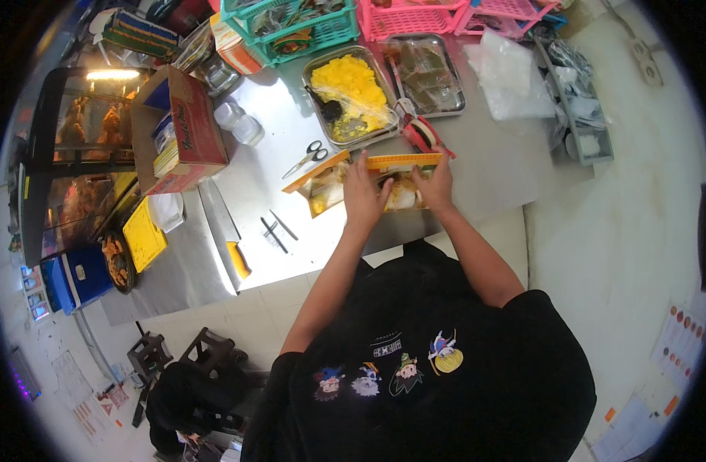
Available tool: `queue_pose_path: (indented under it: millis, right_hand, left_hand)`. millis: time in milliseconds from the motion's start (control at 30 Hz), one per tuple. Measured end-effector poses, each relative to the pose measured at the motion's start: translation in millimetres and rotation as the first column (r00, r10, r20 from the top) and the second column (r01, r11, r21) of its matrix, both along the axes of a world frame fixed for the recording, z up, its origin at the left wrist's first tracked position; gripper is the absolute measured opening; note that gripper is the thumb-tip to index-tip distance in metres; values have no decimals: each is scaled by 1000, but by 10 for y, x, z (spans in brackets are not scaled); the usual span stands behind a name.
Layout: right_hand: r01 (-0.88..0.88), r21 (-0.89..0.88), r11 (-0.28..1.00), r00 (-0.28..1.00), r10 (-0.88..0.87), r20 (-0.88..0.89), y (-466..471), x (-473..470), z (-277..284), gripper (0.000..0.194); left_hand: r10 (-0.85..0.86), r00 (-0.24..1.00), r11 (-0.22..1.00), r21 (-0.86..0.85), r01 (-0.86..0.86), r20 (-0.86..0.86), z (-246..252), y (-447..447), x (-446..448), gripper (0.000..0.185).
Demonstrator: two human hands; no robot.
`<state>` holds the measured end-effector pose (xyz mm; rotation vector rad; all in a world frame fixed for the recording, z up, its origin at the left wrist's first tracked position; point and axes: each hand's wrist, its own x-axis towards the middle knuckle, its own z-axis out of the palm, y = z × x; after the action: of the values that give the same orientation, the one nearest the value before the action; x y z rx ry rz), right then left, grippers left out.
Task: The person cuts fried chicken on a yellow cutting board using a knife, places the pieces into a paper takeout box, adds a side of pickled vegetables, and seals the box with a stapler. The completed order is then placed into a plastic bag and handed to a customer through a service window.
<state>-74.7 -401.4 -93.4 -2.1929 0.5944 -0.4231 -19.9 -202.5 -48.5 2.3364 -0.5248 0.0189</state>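
A yellow-orange cardboard food box (330, 199) lies at the front edge of the steel worktable. Pale, wrapped-looking food (400, 199) shows inside; its exact kind is unclear. My left hand (365, 193) lies across the middle of the box, fingers over the raised orange edge and thumb towards the right. At the right end, my right hand (436, 186) grips the box, with fingertips at that same edge. Just beyond stand a metal tray of yellow rice (353, 86) with a dark spoon (331, 110) and a red tape dispenser (423, 136).
Scissors (308, 157), pens (275, 234) and a yellow-handled knife (237, 260) lie to the left. A cardboard carton (198, 136) stands near a lit food display case (93, 124). Behind are a second metal tray (454, 104), plastic bags (503, 75) and pink baskets (413, 20). Another person (197, 398) is at lower left.
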Motion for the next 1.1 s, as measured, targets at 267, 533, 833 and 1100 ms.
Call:
queue_pose_path:
  millis: [267,533,833,1100]
  right_hand:
    - [-371,183,911,923,384,-41,-453,32,253,107]
    - [-646,251,721,760,638,123,-808,185,448,100]
    - [-378,78,922,886,385,-257,-849,-6,304,48]
    - [299,953,-56,800,559,-218,-316,-13,-52,51]
  left_hand:
    - [238,964,970,16,-242,122,-153,-230,-38,73]
    - [345,936,938,-9,-345,70,-88,-267,-231,67]
    - [204,861,895,-267,-356,-465,143,266,-499,68]
    - [4,996,1000,-27,-6,-90,196,338,-953,73]
